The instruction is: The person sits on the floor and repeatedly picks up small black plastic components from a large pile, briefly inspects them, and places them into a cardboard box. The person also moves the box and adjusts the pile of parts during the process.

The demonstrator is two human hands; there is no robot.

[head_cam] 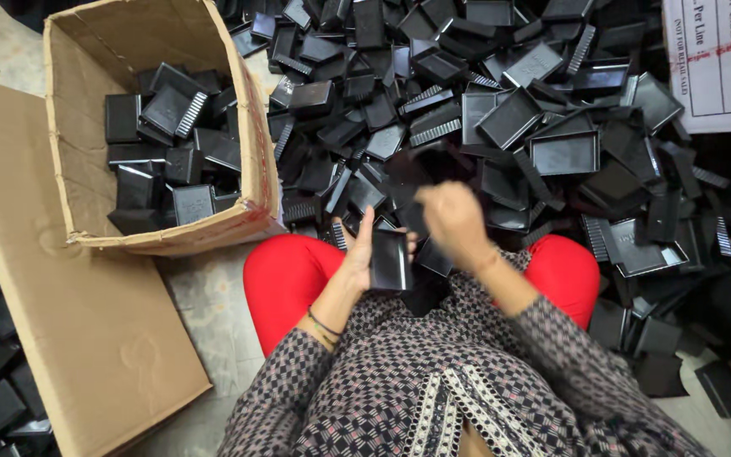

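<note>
Black plastic tray (389,261): small, rectangular, glossy, raised rim; held upright against left hand's (357,254) palm, just left of blurred right hand (454,222).

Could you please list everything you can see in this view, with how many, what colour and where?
Tray: one, black, held upright in the left hand, above the lap.
Pile: too many trays to count, black, heaped on the floor ahead and to the right.
Box: one, brown cardboard, open, upper left, partly filled with black trays.
Cardboard sheet: one, brown, flat on the floor at left.
Paper: one, white with print, top right corner.
Floor: pale, mottled, showing beside the box.
Left hand: grip closed on the tray's edge.
Right hand: blurred, over the pile's near edge; what it holds cannot be told.
</note>
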